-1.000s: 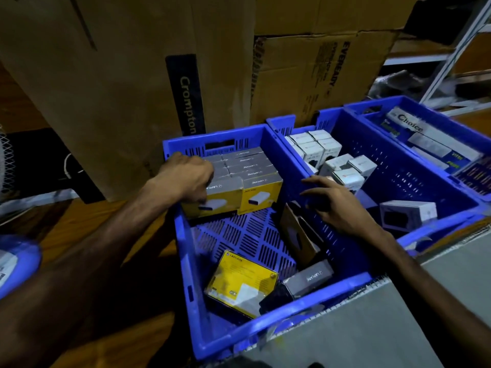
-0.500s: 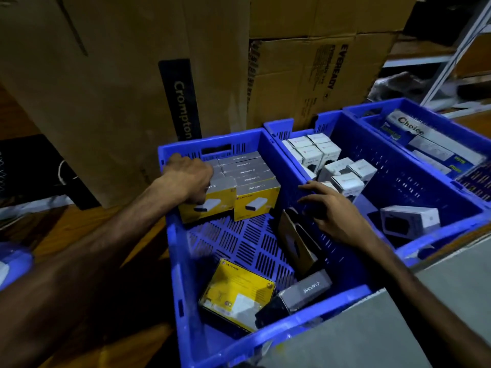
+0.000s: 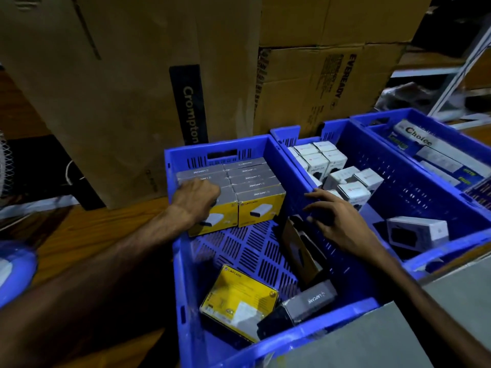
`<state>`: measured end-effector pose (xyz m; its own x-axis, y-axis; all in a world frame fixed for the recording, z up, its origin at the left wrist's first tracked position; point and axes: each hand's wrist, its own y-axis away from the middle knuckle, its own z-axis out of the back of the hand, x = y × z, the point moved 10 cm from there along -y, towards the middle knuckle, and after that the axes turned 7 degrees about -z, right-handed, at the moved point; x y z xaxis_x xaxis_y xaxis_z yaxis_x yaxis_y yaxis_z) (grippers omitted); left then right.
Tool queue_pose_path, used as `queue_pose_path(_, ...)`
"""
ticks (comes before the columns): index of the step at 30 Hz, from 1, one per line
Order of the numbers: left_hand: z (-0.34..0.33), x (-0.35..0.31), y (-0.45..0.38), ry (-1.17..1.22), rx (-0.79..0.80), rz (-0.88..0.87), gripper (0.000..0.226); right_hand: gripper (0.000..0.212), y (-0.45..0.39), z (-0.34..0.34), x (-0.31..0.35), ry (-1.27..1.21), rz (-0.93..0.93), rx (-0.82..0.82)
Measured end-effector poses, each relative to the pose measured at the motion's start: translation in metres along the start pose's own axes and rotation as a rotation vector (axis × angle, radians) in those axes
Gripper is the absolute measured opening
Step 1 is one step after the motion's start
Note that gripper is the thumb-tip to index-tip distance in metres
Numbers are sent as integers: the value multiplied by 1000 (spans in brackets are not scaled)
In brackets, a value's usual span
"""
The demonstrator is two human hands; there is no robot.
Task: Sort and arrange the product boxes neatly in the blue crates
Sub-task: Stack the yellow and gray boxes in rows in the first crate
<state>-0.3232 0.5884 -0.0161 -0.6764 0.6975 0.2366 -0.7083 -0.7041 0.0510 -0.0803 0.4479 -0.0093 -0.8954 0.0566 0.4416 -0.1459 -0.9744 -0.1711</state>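
Note:
A blue crate [image 3: 183, 277] in front of me holds two rows of yellow-and-grey boxes [image 3: 261, 205] packed against its far wall. My left hand [image 3: 195, 199] rests with curled fingers on top of the front left box of those rows. My right hand [image 3: 334, 216] lies spread over the crate's right wall, fingers apart, holding nothing. Loose in the near part lie a yellow box [image 3: 239, 306], a grey-and-black box [image 3: 305, 306] and a brown box [image 3: 300, 251] leaning on the right wall. The middle crate [image 3: 414, 187] holds several white boxes [image 3: 318, 160].
A third blue crate [image 3: 372, 120] at the far right holds flat packs marked Choice. Tall cardboard cartons [image 3: 127, 83] stand right behind the crates. A grey surface [image 3: 372, 341] lies at the near right, a wooden floor [image 3: 87, 235] at the left.
My left hand has slid slightly forward over the front left box. My right hand has stayed on the crate wall. The view has shifted a little.

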Motion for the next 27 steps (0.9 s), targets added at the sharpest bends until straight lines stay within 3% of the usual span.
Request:
queue_pose_path(5,-9,-10,-9,-34,41,-20,6,22,1,0,1,2,14,1)
queue_pose_path(10,-13,-11,-10,-47,71,2,15,21,0,0,2,-18,10,11)
queue_pose_path(14,0,-33,-4,-21,43,9,27,16,0,8,-3,-181,-43,-47)
queue_pose_path(16,14,-75,-5,69,-26,-117,28,15,0,13,-7,-247,-76,-81)
queue_pose_path(19,20,-151,-10,261,-23,-423,48,16,2,23,-11,-274,-97,-179)
queue_pose_path(22,19,-204,-18,135,-108,-658,61,16,7,34,-15,-271,-138,-294)
queue_pose_path(27,14,-216,-29,90,-185,-721,59,13,13,43,-16,-249,-159,-384)
